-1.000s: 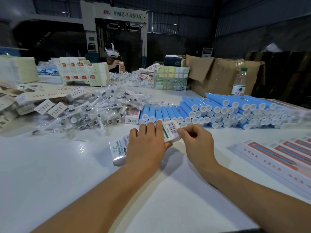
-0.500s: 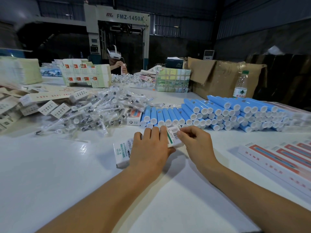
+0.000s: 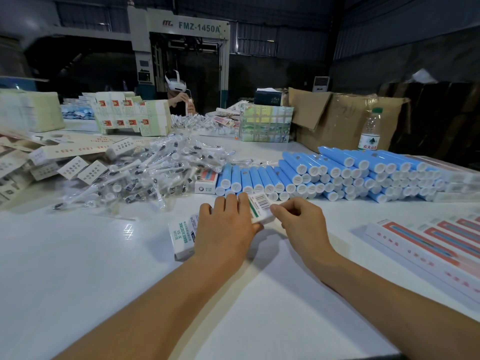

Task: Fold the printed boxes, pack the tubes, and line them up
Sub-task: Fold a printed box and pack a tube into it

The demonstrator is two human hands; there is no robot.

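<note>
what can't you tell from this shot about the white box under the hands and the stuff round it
- Head view: the middle of the white printed box is hidden under the left hand.
- Whether a tube is inside cannot be told; the right hand covers its end flap.
- The pink-striped flat cartons are cut off by the right edge.
- The small print on the barcode label is too small to read.
</note>
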